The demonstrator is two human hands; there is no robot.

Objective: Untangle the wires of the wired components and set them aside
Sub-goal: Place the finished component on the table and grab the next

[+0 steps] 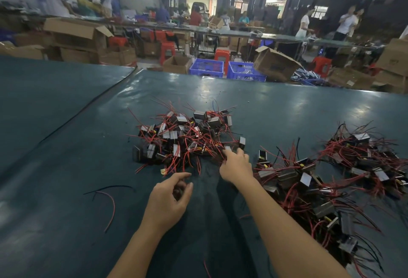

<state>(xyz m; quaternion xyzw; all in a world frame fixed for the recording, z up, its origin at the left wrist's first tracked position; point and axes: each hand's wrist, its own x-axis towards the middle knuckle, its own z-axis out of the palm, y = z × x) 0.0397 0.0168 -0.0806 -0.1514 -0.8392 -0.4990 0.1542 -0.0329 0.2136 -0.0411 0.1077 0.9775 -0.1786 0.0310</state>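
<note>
A wide dark-green bench (66,123) fills the lower view. Beyond its far edge stand cardboard boxes (276,63) and two blue crates (207,67) on the floor.

Along the bench's right side runs a long heap (309,180) of small block-shaped wired components with red and black leads, reaching from the near right corner up toward the far right. In the middle of the bench lies a tangled pile (183,138) of the same wired components, their red wires crossing over one another and sticking out all round.

The hands are apart. The right hand (235,165) reaches to the near right edge of the tangled pile, its fingers bent down among the red wires; whether they pinch anything I cannot tell. The left hand (170,198) hovers just nearer, below the pile, fingers loosely curled with nothing seen in them.

To the left, a few loose wires (110,202), red and black, lie alone on the bench.
</note>
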